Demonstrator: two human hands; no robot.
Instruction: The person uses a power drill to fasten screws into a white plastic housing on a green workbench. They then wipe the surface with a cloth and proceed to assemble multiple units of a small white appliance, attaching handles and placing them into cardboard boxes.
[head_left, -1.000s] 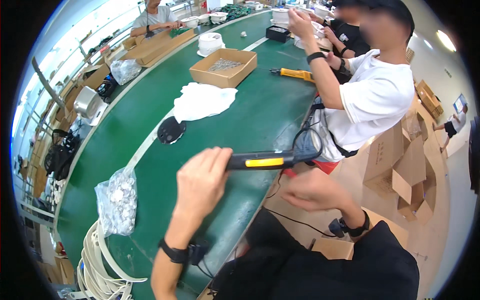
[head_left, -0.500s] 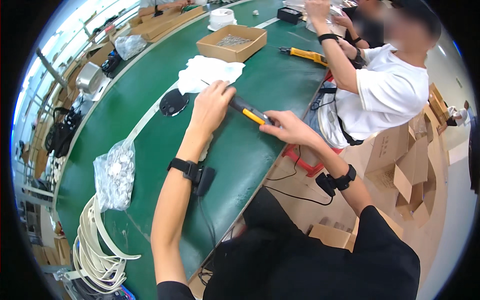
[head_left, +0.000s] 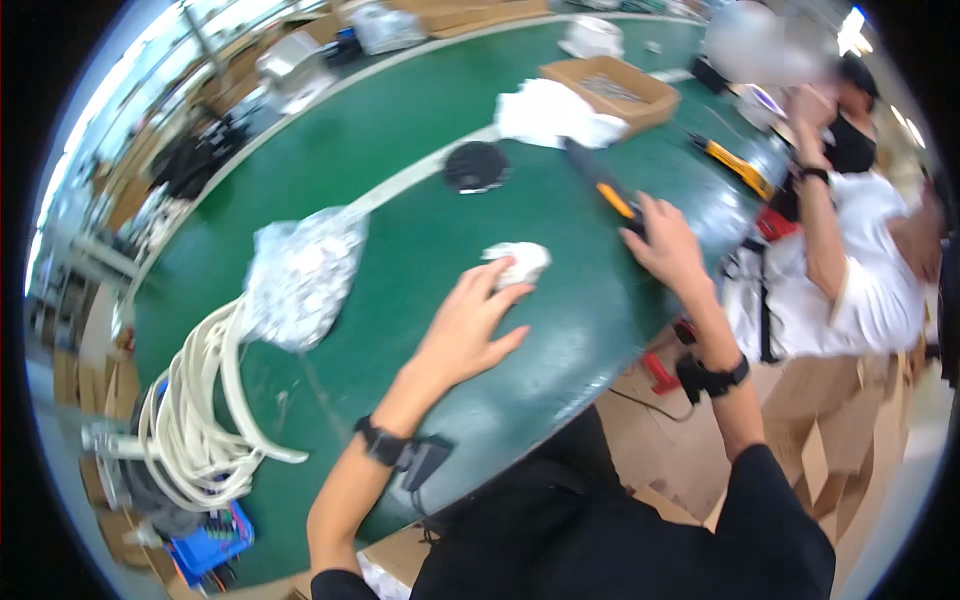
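My left hand (head_left: pixel 468 322) is over the green table with its fingers apart. Its fingertips reach a small crumpled white piece (head_left: pixel 530 262), whose material I cannot make out. In my right hand (head_left: pixel 668 245) is the rear end of a black and yellow electric screwdriver (head_left: pixel 610 198), gripped between thumb and fingers. The tool's front end points away, toward a white cloth-like heap (head_left: pixel 555 112). A round black plate (head_left: pixel 476 166) lies on the table to the left of the screwdriver.
A cardboard box of small metal parts (head_left: pixel 650 100) stands at the far side. Left are a clear bag of pale pieces (head_left: pixel 305 280) and several cream curved strips (head_left: pixel 200 410). A second yellow electric screwdriver (head_left: pixel 735 165) lies near a co-worker in a white shirt (head_left: pixel 870 270).
My left hand has come off the screwdriver's front part and moved nearer, to the crumpled white piece. My right hand stays at the tool's rear. The view has shifted left.
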